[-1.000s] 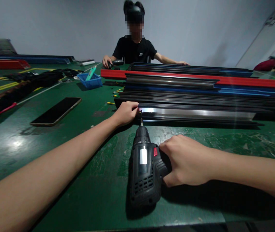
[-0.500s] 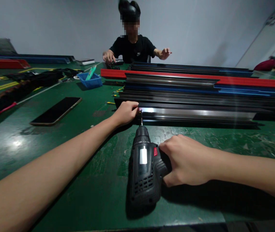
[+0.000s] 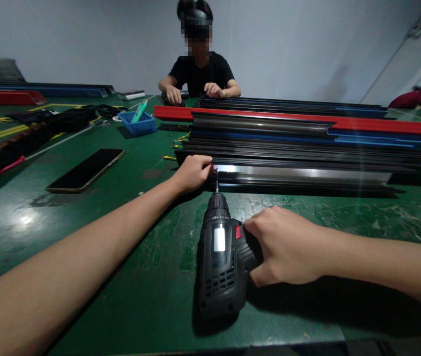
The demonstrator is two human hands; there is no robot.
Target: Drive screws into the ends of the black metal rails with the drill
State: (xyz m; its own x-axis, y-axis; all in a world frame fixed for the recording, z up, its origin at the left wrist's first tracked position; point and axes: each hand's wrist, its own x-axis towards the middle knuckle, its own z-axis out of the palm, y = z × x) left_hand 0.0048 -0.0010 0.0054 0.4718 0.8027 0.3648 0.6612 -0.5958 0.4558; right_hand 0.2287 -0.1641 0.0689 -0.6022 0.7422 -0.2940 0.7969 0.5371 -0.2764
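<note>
R hand (image 3: 284, 247) grips drill (image 3: 220, 262), fingers clamped round its handle; tool lies sideways just L of them, bit (image 3: 217, 183) pointing away at rail (image 3: 303, 176). L hand (image 3: 194, 173) has fingers curled on rail's L end, thumb next to bit tip; fingertips partly hidden. Work looks mid-step, approx.: bit is lined up at that end, but can't tell if a screw is in or seated. Driving there seems unfinished; state of rail's far end unclear. Rail runs R from L fingers, long, dark, w/ bright silvery face and thin black edges. More rails (image 3: 270, 151) lie just beyond those fingers; phone (image 3: 86, 170) sits to their L, apart.
</note>
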